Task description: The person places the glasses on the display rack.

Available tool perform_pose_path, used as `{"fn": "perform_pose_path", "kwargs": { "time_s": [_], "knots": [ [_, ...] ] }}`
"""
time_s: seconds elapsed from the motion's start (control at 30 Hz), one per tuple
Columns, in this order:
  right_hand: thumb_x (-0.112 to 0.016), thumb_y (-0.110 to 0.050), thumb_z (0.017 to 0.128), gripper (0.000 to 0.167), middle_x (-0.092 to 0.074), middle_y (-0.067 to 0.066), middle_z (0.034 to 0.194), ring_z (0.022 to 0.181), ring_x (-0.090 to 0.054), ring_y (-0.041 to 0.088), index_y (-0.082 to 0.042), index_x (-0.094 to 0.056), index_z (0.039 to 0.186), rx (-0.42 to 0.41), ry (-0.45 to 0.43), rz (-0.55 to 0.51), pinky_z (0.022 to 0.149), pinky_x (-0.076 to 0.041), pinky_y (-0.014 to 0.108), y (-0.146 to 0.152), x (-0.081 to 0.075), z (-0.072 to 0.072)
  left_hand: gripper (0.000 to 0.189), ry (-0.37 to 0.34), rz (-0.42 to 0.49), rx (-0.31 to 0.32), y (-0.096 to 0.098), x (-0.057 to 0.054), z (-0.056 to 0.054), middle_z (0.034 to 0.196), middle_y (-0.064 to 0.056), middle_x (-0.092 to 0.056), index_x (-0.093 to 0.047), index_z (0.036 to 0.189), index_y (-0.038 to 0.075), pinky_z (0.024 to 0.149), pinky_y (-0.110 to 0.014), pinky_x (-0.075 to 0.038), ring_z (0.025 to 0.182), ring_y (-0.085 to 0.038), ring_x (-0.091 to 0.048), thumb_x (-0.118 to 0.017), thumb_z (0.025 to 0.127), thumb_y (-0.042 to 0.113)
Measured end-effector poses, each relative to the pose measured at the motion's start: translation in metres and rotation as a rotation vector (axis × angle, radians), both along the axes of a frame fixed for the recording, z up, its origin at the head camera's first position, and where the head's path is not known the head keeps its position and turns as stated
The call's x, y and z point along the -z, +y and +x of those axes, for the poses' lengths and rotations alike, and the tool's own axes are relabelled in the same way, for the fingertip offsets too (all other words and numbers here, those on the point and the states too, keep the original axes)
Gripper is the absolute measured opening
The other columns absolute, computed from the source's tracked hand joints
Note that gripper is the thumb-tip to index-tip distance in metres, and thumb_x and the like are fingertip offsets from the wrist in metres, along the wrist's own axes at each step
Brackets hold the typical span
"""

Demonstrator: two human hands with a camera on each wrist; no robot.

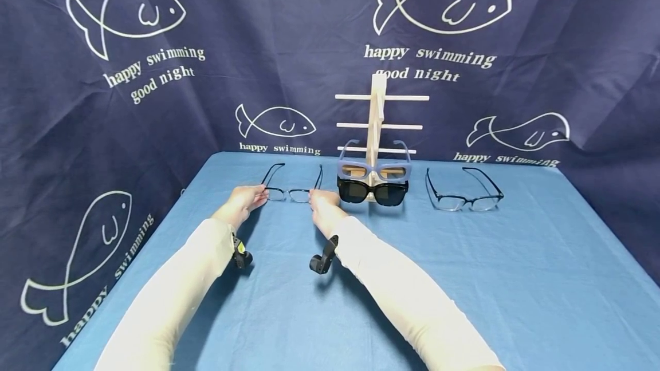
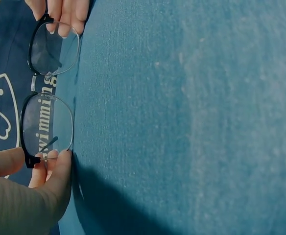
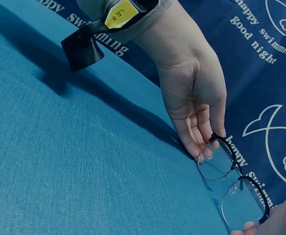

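A pair of eyeglasses [image 1: 299, 195] with dark upper rims and clear lenses is held between both hands, its temples spread toward the back. My left hand [image 1: 246, 202] pinches the frame's left corner, thumb and fingers at the hinge. The right hand [image 1: 326, 210] grips the opposite corner. In the left wrist view the eyeglasses [image 2: 47, 122] stand close over the blue cloth, a hand at each end. The right wrist view shows the left hand [image 3: 197, 103] with its thumb on the dark rim; the right hand [image 3: 282, 218] is partly cut off there.
Right of the hands stands a wooden display rack [image 1: 377, 113] with crossbars. It carries blue-framed glasses [image 1: 373, 170] above black sunglasses [image 1: 372, 192]. Another pair of dark-rimmed eyeglasses [image 1: 468, 202] lies farther right on the blue tablecloth [image 1: 515, 279]. A navy fish-print curtain [image 1: 289, 44] hangs behind.
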State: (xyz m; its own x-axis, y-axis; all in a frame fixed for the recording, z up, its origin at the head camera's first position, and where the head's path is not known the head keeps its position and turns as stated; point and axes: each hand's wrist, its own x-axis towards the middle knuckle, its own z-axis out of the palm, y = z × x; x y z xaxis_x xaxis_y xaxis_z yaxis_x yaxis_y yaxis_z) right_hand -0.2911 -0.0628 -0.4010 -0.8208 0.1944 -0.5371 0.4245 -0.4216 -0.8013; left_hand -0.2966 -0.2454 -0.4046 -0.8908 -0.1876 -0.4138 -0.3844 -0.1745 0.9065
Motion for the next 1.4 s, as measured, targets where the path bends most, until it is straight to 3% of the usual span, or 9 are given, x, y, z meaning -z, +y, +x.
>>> {"fn": "perform_pose_path", "kwargs": {
  "time_s": [0.13, 0.3, 0.47, 0.67, 0.93, 1.1, 1.3, 1.4],
  "knots": [
    [-0.062, 0.003, 0.088, 0.016, -0.071, 0.018, 0.103, 0.079, -0.060, 0.022, 0.001, -0.072, 0.100, -0.066, -0.022, 0.125, 0.067, -0.050, 0.025, -0.001, -0.001, 0.000, 0.038, -0.038, -0.013, -0.025, -0.003, 0.000, 0.002, 0.075, -0.001, -0.065, -0.046, 0.134, -0.007, 0.107, -0.029, -0.047, 0.073, -0.009, -0.065, -0.051, 0.099, 0.004],
    [-0.065, -0.002, 0.088, 0.018, -0.073, 0.014, 0.101, 0.068, -0.057, 0.015, -0.001, -0.074, 0.103, -0.084, -0.045, 0.170, 0.054, -0.045, 0.018, -0.002, -0.001, 0.001, 0.040, -0.064, -0.035, -0.035, -0.002, -0.002, 0.006, 0.080, -0.001, -0.066, -0.047, 0.137, -0.005, 0.104, -0.026, -0.050, 0.077, -0.010, -0.066, -0.052, 0.099, 0.007],
    [-0.065, -0.005, 0.089, 0.019, -0.072, 0.014, 0.105, 0.071, -0.058, 0.015, -0.001, -0.073, 0.106, -0.094, -0.039, 0.155, 0.066, -0.053, 0.022, -0.002, -0.001, 0.001, 0.041, -0.056, -0.035, -0.042, -0.003, -0.003, 0.010, 0.079, 0.000, -0.066, -0.046, 0.137, -0.005, 0.104, -0.027, -0.050, 0.080, -0.011, -0.067, -0.053, 0.099, 0.008],
    [-0.064, -0.007, 0.092, 0.023, -0.070, 0.015, 0.115, 0.094, -0.065, 0.022, -0.001, -0.070, 0.113, -0.121, -0.029, 0.117, 0.088, -0.057, 0.030, 0.000, -0.003, 0.002, 0.041, -0.043, -0.044, -0.030, -0.004, -0.005, 0.013, 0.080, -0.001, -0.066, -0.046, 0.137, -0.005, 0.106, -0.029, -0.049, 0.080, -0.011, -0.067, -0.053, 0.099, 0.008],
    [-0.063, -0.006, 0.093, 0.028, -0.067, 0.017, 0.122, 0.102, -0.065, 0.024, 0.000, -0.066, 0.120, -0.144, 0.034, 0.040, 0.095, -0.056, 0.031, 0.006, -0.009, 0.011, 0.041, 0.002, -0.029, -0.006, -0.006, -0.011, 0.017, 0.076, 0.001, -0.067, -0.045, 0.137, -0.007, 0.108, -0.031, -0.046, 0.075, -0.008, -0.067, -0.053, 0.098, 0.005],
    [-0.063, -0.005, 0.092, 0.029, -0.066, 0.018, 0.121, 0.112, -0.063, 0.030, 0.001, -0.065, 0.120, -0.136, 0.079, 0.010, 0.099, -0.054, 0.034, 0.009, -0.014, 0.014, 0.043, 0.000, 0.034, -0.005, -0.006, -0.018, 0.021, 0.075, 0.001, -0.068, -0.044, 0.138, -0.006, 0.108, -0.030, -0.046, 0.075, -0.009, -0.068, -0.053, 0.098, 0.004],
    [-0.065, -0.003, 0.090, 0.026, -0.068, 0.019, 0.116, 0.087, -0.064, 0.021, 0.003, -0.068, 0.115, -0.122, 0.108, 0.007, 0.100, -0.054, 0.037, 0.010, -0.023, 0.016, 0.033, 0.018, 0.067, -0.003, -0.008, -0.027, 0.024, 0.074, 0.001, -0.068, -0.049, 0.129, -0.004, 0.112, -0.032, -0.042, 0.069, -0.008, -0.068, -0.054, 0.098, 0.005],
    [-0.065, -0.004, 0.091, 0.027, -0.068, 0.019, 0.116, 0.091, -0.065, 0.023, 0.003, -0.067, 0.116, -0.135, 0.119, -0.002, 0.101, -0.054, 0.037, 0.010, -0.027, 0.017, 0.036, 0.035, 0.053, 0.003, -0.008, -0.030, 0.028, 0.073, 0.002, -0.068, -0.047, 0.132, -0.005, 0.114, -0.033, -0.040, 0.070, -0.007, -0.068, -0.054, 0.098, 0.006]
  ]
}}
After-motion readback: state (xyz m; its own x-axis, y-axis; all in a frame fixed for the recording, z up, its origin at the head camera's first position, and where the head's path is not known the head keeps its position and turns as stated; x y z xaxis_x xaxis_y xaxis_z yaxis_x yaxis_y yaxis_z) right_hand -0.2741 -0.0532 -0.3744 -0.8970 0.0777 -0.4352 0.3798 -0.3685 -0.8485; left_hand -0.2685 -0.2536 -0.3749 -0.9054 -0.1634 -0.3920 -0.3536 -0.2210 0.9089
